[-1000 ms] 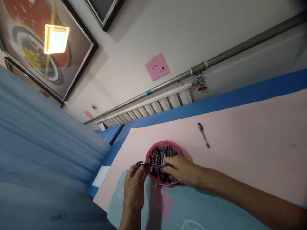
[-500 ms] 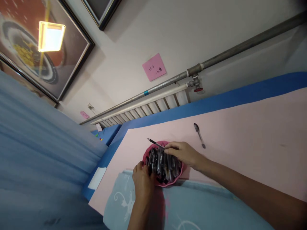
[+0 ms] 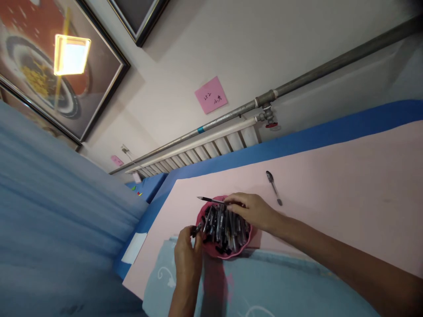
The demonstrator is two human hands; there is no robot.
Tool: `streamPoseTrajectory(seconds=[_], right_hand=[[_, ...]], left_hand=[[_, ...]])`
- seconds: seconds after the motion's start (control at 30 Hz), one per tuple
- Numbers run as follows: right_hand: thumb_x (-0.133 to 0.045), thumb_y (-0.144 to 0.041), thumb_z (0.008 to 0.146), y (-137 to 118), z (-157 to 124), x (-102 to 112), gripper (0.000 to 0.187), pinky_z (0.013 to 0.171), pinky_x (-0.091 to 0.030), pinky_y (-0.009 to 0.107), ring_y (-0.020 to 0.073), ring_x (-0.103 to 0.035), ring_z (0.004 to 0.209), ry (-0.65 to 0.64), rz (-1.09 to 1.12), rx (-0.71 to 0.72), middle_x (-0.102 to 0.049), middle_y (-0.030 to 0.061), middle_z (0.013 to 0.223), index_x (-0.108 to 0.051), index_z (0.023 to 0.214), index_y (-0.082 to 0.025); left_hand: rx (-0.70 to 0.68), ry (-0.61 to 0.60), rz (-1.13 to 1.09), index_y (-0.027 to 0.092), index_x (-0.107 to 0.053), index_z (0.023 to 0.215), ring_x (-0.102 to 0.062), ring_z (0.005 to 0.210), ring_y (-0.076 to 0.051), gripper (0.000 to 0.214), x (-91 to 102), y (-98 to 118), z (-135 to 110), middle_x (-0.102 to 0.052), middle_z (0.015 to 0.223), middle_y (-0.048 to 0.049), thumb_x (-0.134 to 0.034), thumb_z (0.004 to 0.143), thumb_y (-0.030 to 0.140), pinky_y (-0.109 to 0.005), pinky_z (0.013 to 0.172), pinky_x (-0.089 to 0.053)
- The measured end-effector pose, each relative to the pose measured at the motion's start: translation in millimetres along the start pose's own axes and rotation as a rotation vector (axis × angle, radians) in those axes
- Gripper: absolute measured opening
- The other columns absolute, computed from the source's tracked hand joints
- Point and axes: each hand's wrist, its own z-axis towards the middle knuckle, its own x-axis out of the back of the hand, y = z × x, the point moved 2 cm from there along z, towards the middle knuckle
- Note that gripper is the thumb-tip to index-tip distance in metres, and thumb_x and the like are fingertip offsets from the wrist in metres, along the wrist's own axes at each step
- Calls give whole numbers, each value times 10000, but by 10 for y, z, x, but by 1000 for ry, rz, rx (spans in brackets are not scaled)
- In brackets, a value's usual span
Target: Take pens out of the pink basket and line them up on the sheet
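Pinched an uncapped pen (image 3: pixel 213 200) between thumb and fingers of the right hand (image 3: pixel 249 209), above the far side of a pink bowl (image 3: pixel 209 251). Aimed its bare tip leftward, past the rim. Pinched a small dark piece (image 3: pixel 195 230) in the left hand (image 3: pixel 188 259), just beside the bowl's left rim; could not tell cap from pen end, so much being covered by the fingers. Had a crowded heap of black and clear pens (image 3: pixel 228 226) inside the bowl. Saw a lone pen (image 3: pixel 274 189), black at its far end, lying right of the bowl on a pink sheet (image 3: pixel 333 189). Found the sheet spread over a blue tabletop (image 3: pixel 297 141), with teal fabric (image 3: pixel 280 281) along the near side and white paper (image 3: pixel 134 248) at the left edge. Noticed, farther off, a blue curtain (image 3: pixel 49 211), a white radiator (image 3: pixel 211 149) and a pink handwritten note (image 3: pixel 211 94) on the wall (image 3: pixel 264 48).
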Motion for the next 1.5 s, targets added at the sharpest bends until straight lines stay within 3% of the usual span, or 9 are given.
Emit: streamPoseTrajectory(seconds=[0.13, 0.37, 0.77, 1.13, 1.37, 1.5], right_hand=[[-475, -153, 816, 7, 12, 70, 240, 791, -418, 322, 185, -552, 844, -43, -351, 232, -651, 51, 867, -657, 966, -192], [-465, -176, 863, -96, -24, 50, 208, 738, -408, 312, 189, -505, 799, -119, -629, 374, -619, 66, 846, -647, 963, -192], [-454, -164, 868, -135, -33, 61, 195, 698, -389, 297, 179, -488, 762, -91, -686, 440, -604, 62, 823, -633, 939, -190], [-494, -137, 826, -238, -103, -62, 135, 693, -350, 318, 193, -478, 771, -136, -803, 492, -604, 70, 831, -613, 766, -164], [-499, -170, 830, -208, -134, -101, 156, 733, -349, 329, 189, -505, 790, -233, -658, 419, -624, 39, 786, -642, 768, -184], [-496, -135, 815, -181, -133, -100, 170, 739, -352, 312, 162, -527, 758, -298, -556, 402, -629, 19, 770, -648, 757, -184]], left_hand=[[119, -32, -100, 215, -646, 779, -587, 687, -182, 114, 134, -3, -19, -669, 741, -34, -622, 708, 300, -242, 629, -401], [19, -27, -16, 211, -637, 839, -617, 741, -181, 148, 132, 1, -59, -681, 808, -41, -596, 728, 300, -253, 661, -437], [-130, -50, 177, 188, -589, 913, -622, 760, -178, 188, 94, -80, -63, -668, 878, -64, -480, 804, 295, -300, 693, -471], [-230, -48, 272, 186, -588, 914, -617, 760, -185, 178, 56, -5, -110, -657, 911, -70, -454, 820, 255, -329, 703, -483], [-243, -49, 262, 175, -584, 919, -622, 730, -186, 182, 97, -60, -116, -664, 875, -74, -460, 819, 263, -325, 672, -492], [-302, -117, 242, 177, -582, 908, -619, 730, -172, 170, 146, 20, -131, -664, 840, -60, -453, 825, 250, -299, 661, -494]])
